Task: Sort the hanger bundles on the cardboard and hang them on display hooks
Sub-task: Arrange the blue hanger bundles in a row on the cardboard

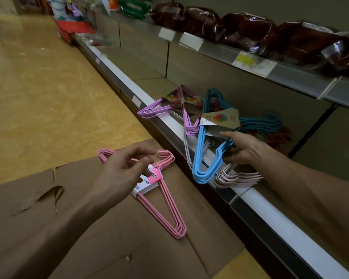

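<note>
Cardboard (89,228) down front with 1 pink hanger bundle (165,200); left hand (125,170) hovers over it, grip loose. Right hand (242,150) grips the blue bundle (201,146) on the shelf (270,214).

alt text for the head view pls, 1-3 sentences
A person's right hand holds a blue hanger bundle on a low store shelf, while the left hand hovers, fingers loosely curled, over a pink hanger bundle lying on flattened cardboard. Purple, teal and pale pink bundles also lie on the shelf.
</note>
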